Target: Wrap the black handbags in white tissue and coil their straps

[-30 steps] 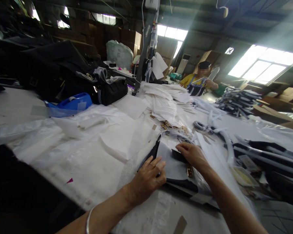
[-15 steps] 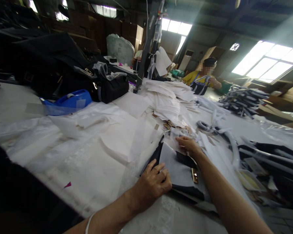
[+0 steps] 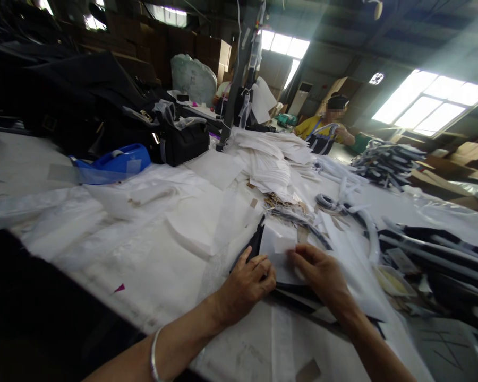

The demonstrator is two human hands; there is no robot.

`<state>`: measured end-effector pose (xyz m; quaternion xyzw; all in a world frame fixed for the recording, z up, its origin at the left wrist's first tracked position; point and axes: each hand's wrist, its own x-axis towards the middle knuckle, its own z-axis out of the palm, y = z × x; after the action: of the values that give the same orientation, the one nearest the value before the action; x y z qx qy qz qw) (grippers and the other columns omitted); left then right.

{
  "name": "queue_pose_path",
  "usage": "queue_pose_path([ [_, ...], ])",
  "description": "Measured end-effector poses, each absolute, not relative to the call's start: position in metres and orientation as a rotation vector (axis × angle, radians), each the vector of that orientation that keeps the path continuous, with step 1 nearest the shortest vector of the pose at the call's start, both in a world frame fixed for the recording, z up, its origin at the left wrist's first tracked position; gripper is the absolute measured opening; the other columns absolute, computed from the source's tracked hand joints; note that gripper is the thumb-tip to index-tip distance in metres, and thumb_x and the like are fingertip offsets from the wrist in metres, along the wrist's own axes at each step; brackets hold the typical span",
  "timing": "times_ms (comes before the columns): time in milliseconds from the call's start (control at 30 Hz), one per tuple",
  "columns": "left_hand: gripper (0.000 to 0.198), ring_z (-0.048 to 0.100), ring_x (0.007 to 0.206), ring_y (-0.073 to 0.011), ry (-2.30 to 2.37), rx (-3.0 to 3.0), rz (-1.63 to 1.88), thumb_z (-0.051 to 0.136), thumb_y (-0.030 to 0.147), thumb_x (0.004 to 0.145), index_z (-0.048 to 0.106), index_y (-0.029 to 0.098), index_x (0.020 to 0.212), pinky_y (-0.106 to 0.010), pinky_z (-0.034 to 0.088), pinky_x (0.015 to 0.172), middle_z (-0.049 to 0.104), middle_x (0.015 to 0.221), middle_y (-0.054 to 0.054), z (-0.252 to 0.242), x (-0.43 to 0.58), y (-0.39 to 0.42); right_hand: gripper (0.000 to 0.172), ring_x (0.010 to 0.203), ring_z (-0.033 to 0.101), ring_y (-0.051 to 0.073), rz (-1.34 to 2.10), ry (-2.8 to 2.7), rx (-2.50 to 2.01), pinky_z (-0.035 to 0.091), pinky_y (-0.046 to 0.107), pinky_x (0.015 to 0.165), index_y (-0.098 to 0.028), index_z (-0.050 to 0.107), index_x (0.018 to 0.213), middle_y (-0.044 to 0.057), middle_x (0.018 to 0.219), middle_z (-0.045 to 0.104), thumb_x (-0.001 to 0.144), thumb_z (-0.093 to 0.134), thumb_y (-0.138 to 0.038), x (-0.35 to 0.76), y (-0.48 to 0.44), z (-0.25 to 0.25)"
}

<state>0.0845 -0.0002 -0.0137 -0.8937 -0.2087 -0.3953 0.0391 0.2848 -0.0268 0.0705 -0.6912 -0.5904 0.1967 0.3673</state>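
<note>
A dark bag with a white sheet over it lies near the table's front edge. My left hand rests at its near left side, fingers bent round the dark edge. Between the thumb and fingers of my right hand is a small white paper, held above the sheet. The lower right part of the bag is hidden under my right hand and wrist.
Beyond the bag stands a stack of white sheets. A blue tape dispenser and black bags are at the left. Coiled piping and dark strips lie right. A person in yellow works behind.
My right hand has moved nearer, down over the bag, bringing the small paper with it. The gold clasp and dark flap are no longer visible. My left hand has barely moved.
</note>
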Motion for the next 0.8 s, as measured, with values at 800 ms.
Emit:
queue_pose_path([
  [800,0.024,0.059,0.121,-0.0209,-0.461,-2.820,-1.227,0.040,0.017,0.101,0.059,0.019,0.117,-0.051,0.036,0.113,0.066,0.122,-0.011,-0.018,0.082,0.008,0.026,0.102,0.065,0.022,-0.134,-2.198,-1.148,0.056,0.040,0.089,-0.023,0.066,0.111,0.008,0.107,0.070,0.090,0.058,-0.010,0.282,-0.082,0.028],
])
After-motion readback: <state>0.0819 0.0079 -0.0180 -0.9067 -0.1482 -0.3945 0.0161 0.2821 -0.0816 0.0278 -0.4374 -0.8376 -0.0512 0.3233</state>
